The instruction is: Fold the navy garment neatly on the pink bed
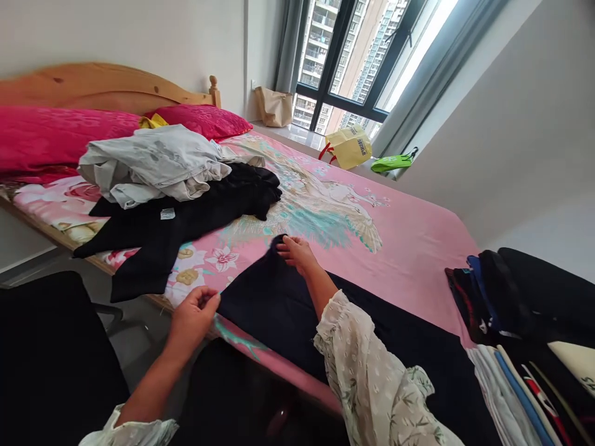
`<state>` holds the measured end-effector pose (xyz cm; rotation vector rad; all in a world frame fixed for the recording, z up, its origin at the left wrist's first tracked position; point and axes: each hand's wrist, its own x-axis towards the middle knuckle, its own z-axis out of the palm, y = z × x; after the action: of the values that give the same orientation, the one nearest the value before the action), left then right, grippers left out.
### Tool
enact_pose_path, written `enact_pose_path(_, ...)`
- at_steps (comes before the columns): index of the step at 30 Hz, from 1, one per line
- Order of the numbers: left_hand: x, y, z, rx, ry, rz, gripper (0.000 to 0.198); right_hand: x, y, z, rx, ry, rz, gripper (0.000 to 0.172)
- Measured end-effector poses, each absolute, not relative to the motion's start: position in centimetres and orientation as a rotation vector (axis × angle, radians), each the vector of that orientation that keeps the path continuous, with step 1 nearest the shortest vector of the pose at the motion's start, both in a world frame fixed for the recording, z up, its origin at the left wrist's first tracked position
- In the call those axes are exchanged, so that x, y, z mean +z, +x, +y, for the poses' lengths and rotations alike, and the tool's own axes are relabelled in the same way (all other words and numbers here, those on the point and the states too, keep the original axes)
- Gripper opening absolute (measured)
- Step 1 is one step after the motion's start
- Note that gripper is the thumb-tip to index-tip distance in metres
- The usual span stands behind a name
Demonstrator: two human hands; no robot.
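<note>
A dark navy garment, long and narrow like a pair of trousers laid lengthwise, stretches along the near side of the bed. My left hand pinches its near corner at the bed's edge between thumb and fingers. At the far corner of the same end, my right hand grips the cloth, which is lifted a little off the sheet there. My right sleeve hides part of the garment's middle. To the left lies a black garment with a white label, one part hanging over the bed's edge.
Light grey clothes are heaped on the black garment, near red pillows. Folded clothes stand in stacks at the right. A yellow bag and a green bag sit by the window. A black chair is at lower left.
</note>
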<state>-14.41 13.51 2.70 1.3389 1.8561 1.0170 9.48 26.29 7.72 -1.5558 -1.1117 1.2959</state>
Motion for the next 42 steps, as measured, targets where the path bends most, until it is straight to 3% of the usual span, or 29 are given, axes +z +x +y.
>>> enact_pose_path(4,1.2,-17.6,13.5,0.984,1.435,2.146,0.032,6.7,8.2,25.7,1.347,-1.319,-1.029,0.021)
enact_pose_path(8,1.7,-15.9,13.8,1.022,1.8,1.934,0.024,3.9,8.6,23.6,1.022,-1.53,-1.391,0.016)
enact_pose_path(11,2.6,-13.4,15.5,0.845,2.124,1.69,0.023,2.5,7.5,21.9,0.732,-1.506,-1.834,0.015)
enact_pose_path(14,2.7,-11.8,18.0,0.639,2.233,1.724,0.024,2.2,5.5,21.0,0.469,-1.496,-2.173,0.027)
enact_pose_path(16,2.4,-11.4,19.4,0.522,2.237,1.791,0.025,2.2,4.5,21.1,0.377,-1.561,-2.251,0.024)
enact_pose_path(19,2.3,-11.4,20.6,0.41,2.236,1.813,0.032,2.0,4.3,21.9,0.447,-1.679,-2.1,0.018)
enact_pose_path(25,3.3,-11.1,21.5,0.38,2.291,1.675,0.035,2.1,6.7,23.6,0.713,-1.588,-1.628,0.024)
enact_pose_path(33,4.7,-11.5,22.8,0.341,2.375,1.493,0.013,5.4,8.5,24.0,0.857,-1.343,-1.602,0.022)
enact_pose_path(42,5.0,-10.1,24.5,0.533,2.138,1.49,0.021,7.5,8.8,23.2,0.779,-1.317,-1.683,0.021)
